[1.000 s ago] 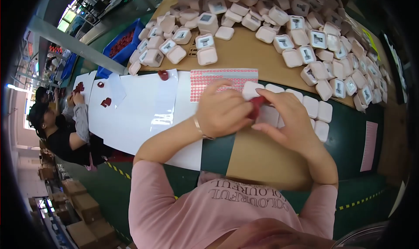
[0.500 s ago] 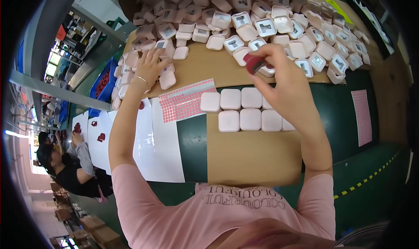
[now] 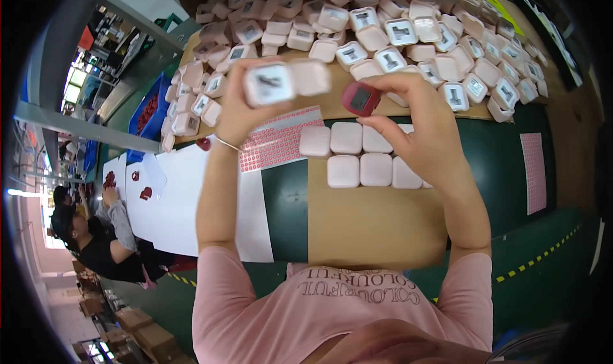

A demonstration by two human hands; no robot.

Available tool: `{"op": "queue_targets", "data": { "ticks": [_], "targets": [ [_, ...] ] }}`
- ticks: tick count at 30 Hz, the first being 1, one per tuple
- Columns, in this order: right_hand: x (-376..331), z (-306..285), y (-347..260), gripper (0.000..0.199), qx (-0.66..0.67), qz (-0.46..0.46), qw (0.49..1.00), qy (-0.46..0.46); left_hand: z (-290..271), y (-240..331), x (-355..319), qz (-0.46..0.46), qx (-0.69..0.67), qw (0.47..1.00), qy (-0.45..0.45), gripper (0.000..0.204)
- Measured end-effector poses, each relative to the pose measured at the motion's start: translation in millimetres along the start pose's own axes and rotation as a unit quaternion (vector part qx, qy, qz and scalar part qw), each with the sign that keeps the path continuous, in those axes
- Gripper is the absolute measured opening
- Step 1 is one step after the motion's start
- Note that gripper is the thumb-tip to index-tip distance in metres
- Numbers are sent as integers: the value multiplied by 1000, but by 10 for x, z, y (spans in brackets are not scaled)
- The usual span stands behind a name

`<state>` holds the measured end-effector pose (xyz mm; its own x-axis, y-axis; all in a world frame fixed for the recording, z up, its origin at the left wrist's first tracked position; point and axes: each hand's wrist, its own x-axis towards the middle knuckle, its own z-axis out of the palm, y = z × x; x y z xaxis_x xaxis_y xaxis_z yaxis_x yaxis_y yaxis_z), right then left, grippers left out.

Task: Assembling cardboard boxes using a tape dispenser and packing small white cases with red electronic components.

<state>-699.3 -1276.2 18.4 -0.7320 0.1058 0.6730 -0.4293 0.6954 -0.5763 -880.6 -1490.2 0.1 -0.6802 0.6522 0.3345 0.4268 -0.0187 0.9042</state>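
My left hand point(image 3: 239, 105) is closed around a pale pink square case point(image 3: 270, 84), raised above the table. Its lid point(image 3: 313, 78) stands open to the right, and a white insert with a dark slot shows inside, slightly blurred. Level with it, my right hand point(image 3: 412, 102) pinches a small dark red piece with a rounded end and a grey rectangular face point(image 3: 359, 100) between thumb and fingers. A short gap separates this piece from the open lid. Below my right hand lie two rows of closed pink cases point(image 3: 375, 169), partly hidden by the hand and forearm.
A large heap of open pink cases point(image 3: 402, 32) covers the far side. A sheet of round red stickers point(image 3: 287, 137) lies left of the rows, a pink sheet point(image 3: 532, 172) far right. A blue bin point(image 3: 148, 118) holds red pieces. A co-worker point(image 3: 105, 236) sits at left.
My left hand has picked up an open pink case from the left part of the heap and brought it right. The red piece in my right hand has turned and moved slightly left.
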Motion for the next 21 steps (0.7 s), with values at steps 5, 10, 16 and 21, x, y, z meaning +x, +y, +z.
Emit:
{"op": "queue_targets", "data": {
  "ticks": [5, 10, 16, 21],
  "targets": [
    [-31, 216, -53, 43, -54, -70, 993, -76, 660, 109, -383, -54, -213, 974, -48, 60],
    [-96, 409, -3, 41, -34, -57, 996, -65, 698, 99, -417, -50, -176, 982, -44, 62],
    [-133, 453, -49, 39, -74, -43, 995, -54, 747, 98, -475, -18, -188, 981, -51, 60],
    [-95, 371, 26, 53, -120, -102, 986, -46, 709, 129, -427, -10, -301, 951, -77, 41]
  ]
}}
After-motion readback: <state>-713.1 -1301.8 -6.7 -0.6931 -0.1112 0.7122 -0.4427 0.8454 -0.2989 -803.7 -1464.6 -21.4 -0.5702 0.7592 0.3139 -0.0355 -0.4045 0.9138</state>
